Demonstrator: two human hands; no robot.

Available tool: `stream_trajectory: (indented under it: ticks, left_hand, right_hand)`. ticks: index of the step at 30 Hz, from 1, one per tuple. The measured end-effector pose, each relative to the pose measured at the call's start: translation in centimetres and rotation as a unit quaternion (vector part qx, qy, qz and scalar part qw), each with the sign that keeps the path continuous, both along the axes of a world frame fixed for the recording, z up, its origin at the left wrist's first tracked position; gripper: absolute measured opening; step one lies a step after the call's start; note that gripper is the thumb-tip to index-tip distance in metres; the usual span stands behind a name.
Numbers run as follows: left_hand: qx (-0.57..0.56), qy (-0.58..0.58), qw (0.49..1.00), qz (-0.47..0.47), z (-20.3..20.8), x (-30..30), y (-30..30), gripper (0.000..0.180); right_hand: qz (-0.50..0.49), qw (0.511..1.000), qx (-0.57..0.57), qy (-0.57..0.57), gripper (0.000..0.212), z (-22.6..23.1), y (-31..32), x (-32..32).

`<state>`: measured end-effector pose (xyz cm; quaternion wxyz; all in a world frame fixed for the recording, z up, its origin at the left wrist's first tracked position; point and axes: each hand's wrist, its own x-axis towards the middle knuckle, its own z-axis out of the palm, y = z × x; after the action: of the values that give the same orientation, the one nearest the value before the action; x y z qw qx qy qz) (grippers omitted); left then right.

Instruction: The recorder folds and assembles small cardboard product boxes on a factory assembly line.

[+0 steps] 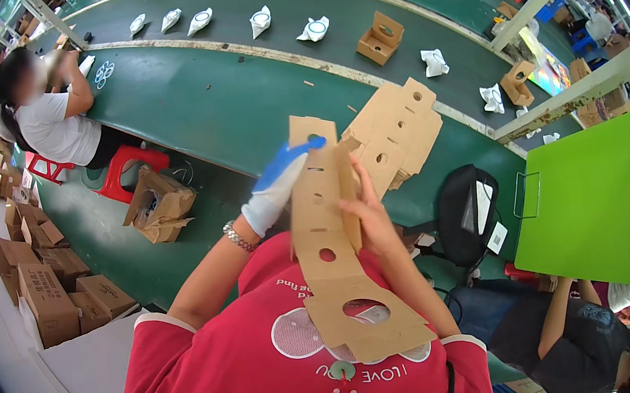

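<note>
In front of my chest I hold a partly folded cardboard box blank (pixel 308 217) with several round holes and a larger oval cut-out near its lower end. My left hand (pixel 278 189), in a white and blue glove, grips its upper left side, with a blue fingertip showing at the top hole. My bare right hand (pixel 370 209) is closed around the raised right-hand flap. Just beyond, on the green table (pixel 202 124), lies a stack of flat cardboard blanks (pixel 405 125) with similar holes.
Past the table runs a dark conveyor belt (pixel 228 17) carrying several white packets (pixel 314 30) and open small boxes (pixel 380 38). A black backpack (pixel 467 212) and a bright green board (pixel 594 199) are at right. A person (pixel 49 112) sits at left near a red stool (pixel 121 173) and cartons (pixel 50 303).
</note>
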<state>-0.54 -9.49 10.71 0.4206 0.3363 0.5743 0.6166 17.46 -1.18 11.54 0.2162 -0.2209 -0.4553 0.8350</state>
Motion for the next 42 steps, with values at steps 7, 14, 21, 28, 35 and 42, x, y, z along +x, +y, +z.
stream_trajectory:
  ticks: [7,14,21,28,35,42]
  left_hand:
    - [-0.049,0.116,0.991,0.038,-2.3,4.0,0.7,0.038]
    - [0.152,-0.009,0.954,0.259,1.8,4.8,2.0,0.056]
    - [-0.054,0.020,0.994,0.089,-1.1,3.9,0.4,0.020]
    - [-0.187,0.000,0.974,-0.127,1.6,-2.7,-0.7,0.047]
    - [-0.277,0.414,0.793,-0.350,7.2,-2.2,3.0,0.055]
    - [-0.240,0.645,0.629,-0.362,7.4,-1.3,5.3,0.023]
  right_hand:
    - [-0.042,0.998,-0.012,-0.047,0.029,-0.9,1.6,1.6]
    - [-0.141,0.965,0.163,-0.150,0.035,-1.6,1.2,0.4]
    - [-0.199,0.956,0.172,-0.128,0.048,-4.3,1.0,-0.9]
    - [0.111,0.984,-0.060,-0.124,0.039,-0.6,4.0,0.7]
    - [0.193,0.841,0.433,-0.259,0.034,2.4,5.0,-2.1]
    - [0.177,0.731,0.615,-0.236,0.022,3.6,5.4,-4.0]
